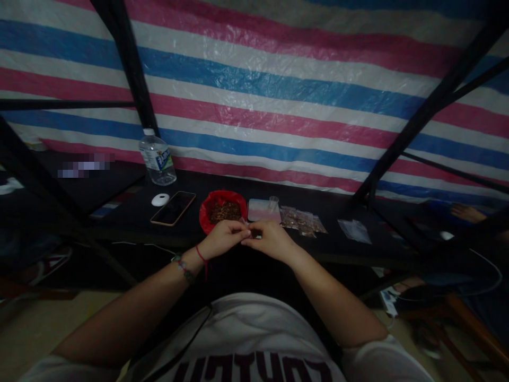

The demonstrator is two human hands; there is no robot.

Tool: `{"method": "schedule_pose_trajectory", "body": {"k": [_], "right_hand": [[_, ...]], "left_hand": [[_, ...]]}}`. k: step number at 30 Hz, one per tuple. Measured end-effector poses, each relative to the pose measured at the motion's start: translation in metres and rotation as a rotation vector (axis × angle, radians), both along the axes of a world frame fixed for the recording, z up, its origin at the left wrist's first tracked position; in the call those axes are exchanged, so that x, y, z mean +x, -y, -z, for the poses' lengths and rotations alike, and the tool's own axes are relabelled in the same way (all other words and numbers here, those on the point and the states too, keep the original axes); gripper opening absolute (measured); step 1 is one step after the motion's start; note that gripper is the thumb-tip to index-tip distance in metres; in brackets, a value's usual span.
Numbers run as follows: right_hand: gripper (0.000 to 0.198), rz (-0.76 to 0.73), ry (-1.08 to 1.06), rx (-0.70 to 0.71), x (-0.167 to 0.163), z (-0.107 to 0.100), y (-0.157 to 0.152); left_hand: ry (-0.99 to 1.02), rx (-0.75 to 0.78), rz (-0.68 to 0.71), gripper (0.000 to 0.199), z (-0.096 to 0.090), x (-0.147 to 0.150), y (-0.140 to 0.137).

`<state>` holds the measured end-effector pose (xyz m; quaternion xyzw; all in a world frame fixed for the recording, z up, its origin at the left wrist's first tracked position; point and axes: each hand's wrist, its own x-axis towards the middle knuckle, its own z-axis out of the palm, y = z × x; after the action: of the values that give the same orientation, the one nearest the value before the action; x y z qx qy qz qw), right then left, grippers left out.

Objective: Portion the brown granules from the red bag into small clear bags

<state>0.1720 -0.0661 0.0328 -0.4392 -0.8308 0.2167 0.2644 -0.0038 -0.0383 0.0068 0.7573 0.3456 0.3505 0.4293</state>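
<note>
My left hand [225,237] and my right hand [272,240] meet at the near edge of the black table, fingertips pinched together. Between them is what looks like a small plastic bag [256,232] with something brown in it, mostly hidden by the fingers. Just beyond my left hand stands a red bowl or lined basket [204,211] holding small brown pieces [225,210]. A flat pale scale-like tray [258,208] lies beyond my right hand, with a small clear cup [274,202] on it. To its right are several filled clear bags [303,220].
Flat clear bags [354,231] lie farther right. On the left are a phone [174,208], a white oval case [160,200] and a clear plastic bottle [157,159]. Black metal posts [133,69] frame the table before a striped sheet [270,101]. Another person's hand [469,213] shows at far right.
</note>
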Motion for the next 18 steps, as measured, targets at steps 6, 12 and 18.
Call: {"method": "schedule_pose_trajectory", "body": {"k": [6, 12, 18], "right_hand": [[0.017, -0.097, -0.050, -0.123, 0.009, -0.002, -0.005], [0.022, -0.213, -0.081, -0.241, 0.018, 0.000, -0.015], [0.019, -0.077, 0.091, -0.054, 0.009, -0.003, -0.007]], "left_hand": [[0.052, -0.090, 0.063, 0.028, 0.002, 0.001, 0.002], [0.003, -0.082, 0.072, 0.029, 0.001, 0.001, 0.004], [-0.178, 0.105, 0.045, 0.020, -0.002, 0.001, 0.010]]}}
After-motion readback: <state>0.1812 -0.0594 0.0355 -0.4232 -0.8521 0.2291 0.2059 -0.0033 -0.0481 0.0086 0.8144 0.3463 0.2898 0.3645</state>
